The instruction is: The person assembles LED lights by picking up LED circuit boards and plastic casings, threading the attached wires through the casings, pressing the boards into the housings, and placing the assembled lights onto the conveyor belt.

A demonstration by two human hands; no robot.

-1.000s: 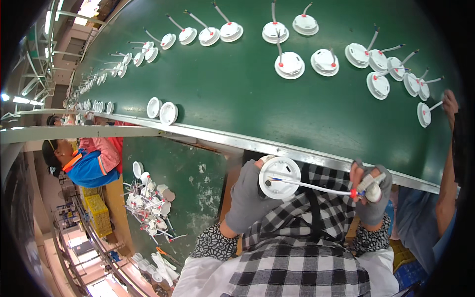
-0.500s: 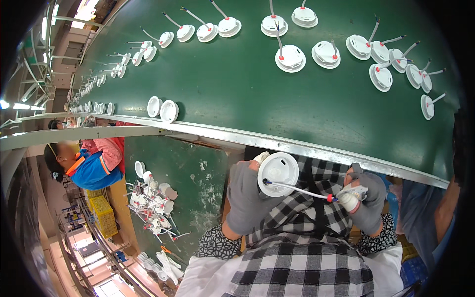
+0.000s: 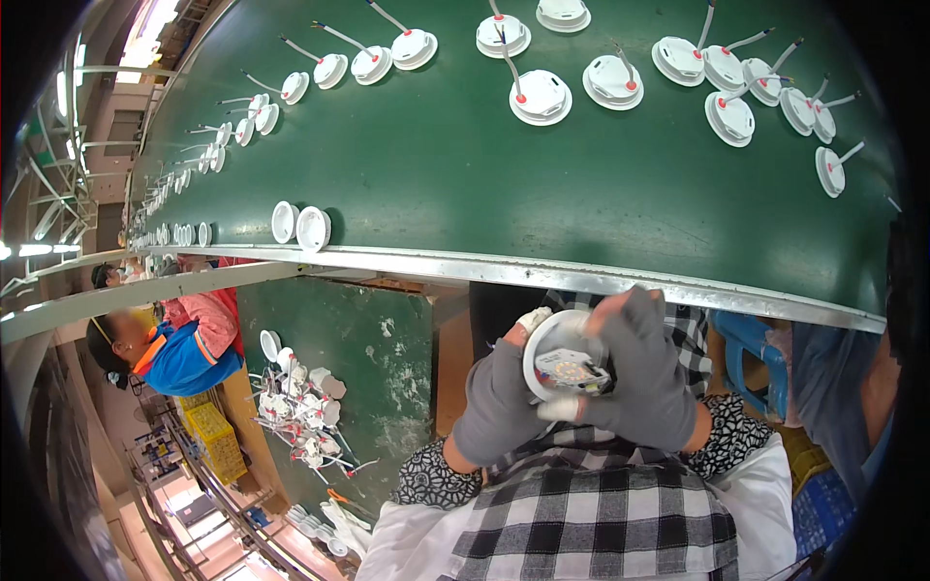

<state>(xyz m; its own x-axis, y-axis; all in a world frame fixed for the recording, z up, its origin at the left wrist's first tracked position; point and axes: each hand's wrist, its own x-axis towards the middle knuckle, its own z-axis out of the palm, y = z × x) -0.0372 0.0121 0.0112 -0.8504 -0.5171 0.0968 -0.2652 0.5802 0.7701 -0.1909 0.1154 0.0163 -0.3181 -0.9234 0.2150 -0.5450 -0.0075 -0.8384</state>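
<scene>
In front of my lap, my left hand (image 3: 499,387), in a grey fingerless glove with white-covered fingertips, is closed on the left side of a white round lamp housing (image 3: 532,366). The housing is tilted, its hollow inside partly in view. My right hand (image 3: 639,363), gloved alike, reaches across from the right. Its fingers curl around the housing's right side, one at the upper rim and one at the lower; they are somewhat blurred. Between the hands a circuit board (image 3: 573,371) with small coloured parts shows inside the housing. My right hand hides the rest of it.
A long green bench (image 3: 426,174) with a metal edge (image 3: 581,273) carries several white lamp housings (image 3: 541,97) with grey cables. Two open housings (image 3: 313,229) stand near its edge. On a lower green table (image 3: 378,358) lies a wired-parts pile (image 3: 305,407). A co-worker (image 3: 189,334) sits left.
My right hand has moved left from the cable end onto the housing. The cable between my hands is out of sight; a circuit board now shows. The view has shifted slightly.
</scene>
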